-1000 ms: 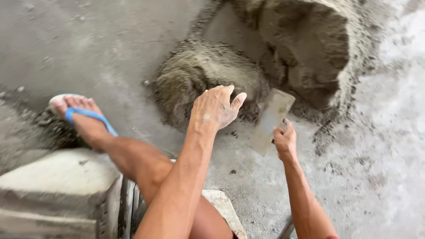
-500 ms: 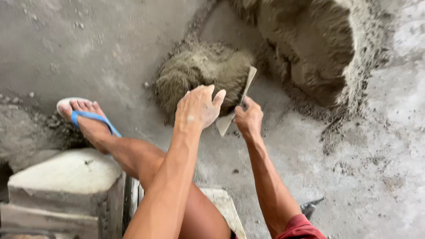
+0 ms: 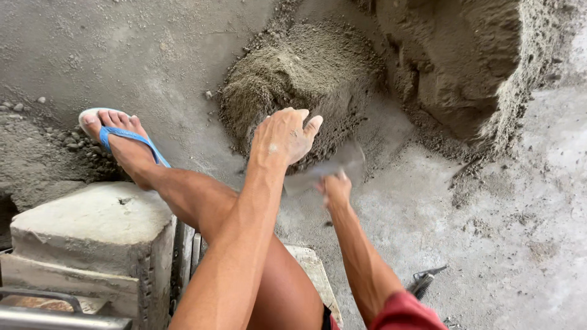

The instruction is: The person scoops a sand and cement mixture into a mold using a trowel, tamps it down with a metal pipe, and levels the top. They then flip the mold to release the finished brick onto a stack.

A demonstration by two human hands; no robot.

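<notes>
Right hand (image 3: 335,188) gripping (seemingly) blurred trowel (image 3: 327,171)

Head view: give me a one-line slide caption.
Right hand sweeps a blurred flat metal trowel beside a grey mortar heap; left hand hovers empty.

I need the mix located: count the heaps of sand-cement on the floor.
2. The small heap lies just beyond the left hand; the big cut heap sits at upper right, running off the frame, so more may be hidden.

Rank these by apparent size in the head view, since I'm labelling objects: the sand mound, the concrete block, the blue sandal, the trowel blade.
1. sand mound
2. concrete block, nearer the camera, so unsure against the mound
3. blue sandal
4. trowel blade, blurred
</notes>
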